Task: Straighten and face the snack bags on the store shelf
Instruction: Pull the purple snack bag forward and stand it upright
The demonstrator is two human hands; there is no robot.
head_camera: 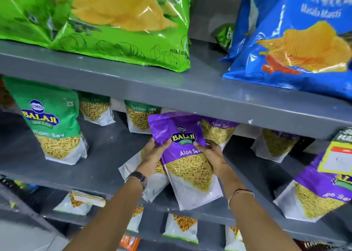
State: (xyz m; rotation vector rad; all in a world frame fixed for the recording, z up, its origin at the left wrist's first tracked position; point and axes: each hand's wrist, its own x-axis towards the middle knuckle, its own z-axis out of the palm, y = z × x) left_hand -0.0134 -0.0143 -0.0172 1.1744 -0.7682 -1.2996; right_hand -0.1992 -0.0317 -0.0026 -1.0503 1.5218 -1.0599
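My left hand (155, 151) and right hand (211, 152) both grip the purple Aloo Sev bag (187, 161) at centre frame, thumbs on its front, one on either side of the logo. I hold it tilted, top leaning left, its bottom edge near the front lip of the grey middle shelf (106, 155). Another pouch (152, 182) lies slanted just behind it under my left wrist, which wears a watch (138, 177). At left stands a green Ratlami Sev bag (55, 129); on the upper shelf (171, 91) sit a green wafer bag (114, 22) and a blue chip bag (297, 41).
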